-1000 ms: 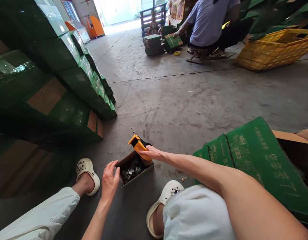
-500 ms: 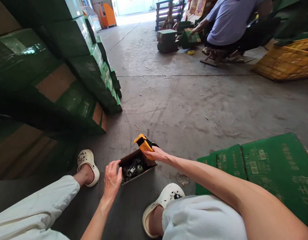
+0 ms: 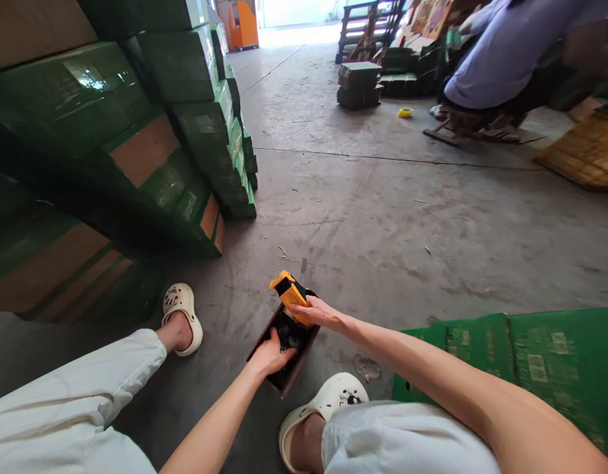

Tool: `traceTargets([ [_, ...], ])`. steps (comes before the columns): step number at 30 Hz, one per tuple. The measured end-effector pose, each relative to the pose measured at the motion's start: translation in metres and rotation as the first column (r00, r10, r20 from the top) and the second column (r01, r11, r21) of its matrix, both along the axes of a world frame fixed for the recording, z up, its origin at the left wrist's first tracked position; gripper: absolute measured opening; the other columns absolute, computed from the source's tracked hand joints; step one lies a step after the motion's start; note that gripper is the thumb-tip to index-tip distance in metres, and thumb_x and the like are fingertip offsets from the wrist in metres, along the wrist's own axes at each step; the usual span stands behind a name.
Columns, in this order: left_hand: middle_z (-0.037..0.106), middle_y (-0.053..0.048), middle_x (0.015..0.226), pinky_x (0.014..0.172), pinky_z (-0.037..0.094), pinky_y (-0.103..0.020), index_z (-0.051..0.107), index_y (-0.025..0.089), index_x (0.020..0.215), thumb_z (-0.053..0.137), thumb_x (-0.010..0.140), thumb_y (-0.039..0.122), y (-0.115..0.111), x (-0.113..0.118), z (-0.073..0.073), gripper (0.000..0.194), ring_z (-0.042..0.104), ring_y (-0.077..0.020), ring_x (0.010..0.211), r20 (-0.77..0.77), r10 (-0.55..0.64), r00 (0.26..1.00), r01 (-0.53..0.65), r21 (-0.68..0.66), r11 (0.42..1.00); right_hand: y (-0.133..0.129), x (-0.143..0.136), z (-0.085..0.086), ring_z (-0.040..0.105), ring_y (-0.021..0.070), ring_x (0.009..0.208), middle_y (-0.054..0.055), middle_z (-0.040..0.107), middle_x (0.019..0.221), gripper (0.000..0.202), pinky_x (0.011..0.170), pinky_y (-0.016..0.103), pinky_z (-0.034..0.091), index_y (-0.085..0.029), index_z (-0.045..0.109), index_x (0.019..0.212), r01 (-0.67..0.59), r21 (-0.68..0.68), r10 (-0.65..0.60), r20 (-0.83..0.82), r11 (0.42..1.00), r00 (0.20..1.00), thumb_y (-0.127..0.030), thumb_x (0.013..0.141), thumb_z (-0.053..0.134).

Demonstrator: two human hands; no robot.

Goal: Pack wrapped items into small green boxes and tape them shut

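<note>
My right hand (image 3: 316, 313) is closed round a yellow-and-black tool (image 3: 291, 296), whose exact kind I cannot make out. The tool is tilted above the far end of a small open cardboard box (image 3: 284, 388) on the floor. Reaching into this box is my left hand (image 3: 271, 357), thumb apart from the fingers, which are partly hidden. Dark, shiny plastic-wrapped contents (image 3: 286, 331) lie inside the box beside my left fingers.
Green cartons (image 3: 185, 125) are stacked high at the left. Flattened green cardboard (image 3: 481, 349) lies at the right. Further back, a person (image 3: 506, 59) squats on a low stool near a yellow tape roll (image 3: 405, 112) and a woven basket (image 3: 580, 155). My cream clogs (image 3: 182, 316) flank the box.
My left hand has moved from beside the box to inside it, and the box has turned. The right hand still holds the yellow-and-black tool. My view has shifted, and the other person's arm has moved.
</note>
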State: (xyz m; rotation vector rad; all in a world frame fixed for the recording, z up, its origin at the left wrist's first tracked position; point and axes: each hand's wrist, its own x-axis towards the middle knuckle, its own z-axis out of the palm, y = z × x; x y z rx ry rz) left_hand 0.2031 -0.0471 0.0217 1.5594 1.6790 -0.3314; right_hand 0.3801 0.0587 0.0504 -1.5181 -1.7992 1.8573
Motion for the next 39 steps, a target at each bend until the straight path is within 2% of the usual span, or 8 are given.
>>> traceTargets([
  [3, 0.064, -0.028, 0.142, 0.104, 0.048, -0.033, 0.025, -0.001, 0.160, 0.051, 0.099, 0.053, -0.009, -0.005, -0.005, 0.085, 0.063, -0.0319, 0.136, 0.095, 0.110, 0.989, -0.107, -0.034, 0.994, 0.000, -0.009, -0.001, 0.064, 0.0161, 0.073, 0.005, 0.069, 0.081, 0.027, 0.066, 0.023, 0.051, -0.013, 0.067, 0.094, 0.034, -0.047, -0.038, -0.084, 0.998, 0.996, -0.040, 0.090, 0.069],
  [6, 0.063, -0.027, 0.145, 0.106, 0.046, -0.031, 0.028, 0.002, 0.158, 0.061, 0.093, 0.054, -0.012, -0.007, -0.003, 0.090, 0.059, -0.0321, 0.139, 0.143, 0.110, 0.984, -0.106, -0.038, 0.994, 0.000, -0.009, 0.001, 0.060, 0.0150, 0.068, 0.004, 0.066, 0.076, 0.028, 0.062, 0.023, 0.048, -0.013, 0.066, 0.090, 0.053, -0.074, -0.061, -0.108, 0.996, 0.992, -0.040, 0.085, 0.073],
  [11, 0.062, -0.024, 0.146, 0.107, 0.046, -0.036, 0.037, 0.010, 0.152, 0.063, 0.092, 0.057, -0.013, 0.010, -0.001, 0.081, 0.061, -0.0341, 0.136, 0.023, 0.135, 0.991, -0.136, 0.147, 0.980, 0.001, -0.002, 0.000, 0.057, 0.0148, 0.068, 0.003, 0.064, 0.076, 0.033, 0.060, 0.024, 0.045, -0.014, 0.067, 0.089, 0.048, -0.090, -0.061, -0.140, 0.995, 0.988, -0.044, 0.080, 0.077],
  [17, 0.072, -0.012, 0.133, 0.096, 0.048, -0.027, 0.049, 0.020, 0.135, 0.077, 0.084, 0.038, 0.004, 0.011, 0.000, 0.061, 0.067, -0.0265, 0.127, 0.159, 0.242, 0.957, -0.256, 0.071, 0.964, 0.002, -0.003, -0.004, 0.055, 0.0151, 0.070, 0.002, 0.064, 0.078, 0.035, 0.062, 0.024, 0.045, -0.015, 0.067, 0.090, 0.049, -0.080, -0.060, -0.148, 0.996, 0.987, -0.046, 0.080, 0.077],
  [27, 0.077, -0.006, 0.116, 0.089, 0.048, -0.028, 0.053, 0.026, 0.122, 0.055, 0.101, 0.022, -0.008, -0.037, 0.027, 0.021, 0.073, -0.0229, 0.114, 0.143, 0.059, 0.988, -0.101, 0.304, 0.947, 0.003, -0.004, -0.018, 0.057, 0.0169, 0.076, 0.002, 0.064, 0.084, 0.050, 0.067, 0.026, 0.046, -0.015, 0.068, 0.099, 0.051, -0.072, -0.064, -0.185, 0.996, 0.981, -0.057, 0.075, 0.079],
  [31, 0.077, -0.006, 0.118, 0.090, 0.049, -0.028, 0.054, 0.028, 0.129, 0.046, 0.106, 0.021, -0.007, -0.053, 0.046, 0.025, 0.073, -0.0219, 0.115, 0.074, 0.035, 0.997, -0.060, 0.370, 0.927, 0.002, -0.002, -0.015, 0.055, 0.0159, 0.075, 0.003, 0.064, 0.084, 0.044, 0.064, 0.025, 0.046, -0.015, 0.068, 0.096, 0.038, -0.070, -0.051, -0.194, 0.997, 0.980, -0.053, 0.077, 0.078],
  [35, 0.076, -0.007, 0.121, 0.092, 0.051, -0.030, 0.055, 0.029, 0.138, 0.044, 0.104, 0.015, -0.007, -0.062, 0.065, 0.038, 0.072, -0.0230, 0.117, -0.063, -0.082, 0.995, 0.098, 0.329, 0.939, 0.003, -0.002, -0.013, 0.056, 0.0165, 0.076, 0.005, 0.064, 0.086, 0.036, 0.064, 0.025, 0.048, -0.014, 0.069, 0.096, 0.046, -0.050, -0.054, -0.176, 0.998, 0.983, -0.045, 0.080, 0.078],
  [39, 0.074, -0.007, 0.120, 0.095, 0.052, -0.028, 0.062, 0.026, 0.134, 0.045, 0.099, 0.003, -0.010, -0.054, 0.070, 0.046, 0.072, -0.0206, 0.113, -0.169, -0.172, 0.971, 0.219, 0.321, 0.921, 0.004, -0.003, -0.011, 0.056, 0.0166, 0.075, 0.005, 0.065, 0.084, 0.034, 0.063, 0.026, 0.050, -0.014, 0.070, 0.096, 0.045, -0.038, -0.052, -0.185, 0.998, 0.981, -0.044, 0.082, 0.080],
])
